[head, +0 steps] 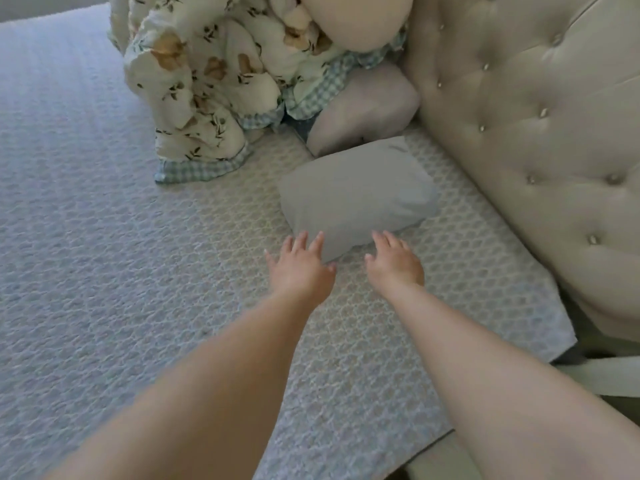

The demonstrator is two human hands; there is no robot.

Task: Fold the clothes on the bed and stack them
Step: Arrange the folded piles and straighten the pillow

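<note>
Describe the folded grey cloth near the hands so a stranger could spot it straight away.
Start at the tufted beige headboard on the right, then drop to the patterned bedspread beside it. The folded grey garment lies there, just beyond both open hands. Unlike the crumpled floral quilt and the pillows behind, it is plain, flat and neatly squared.
</note>
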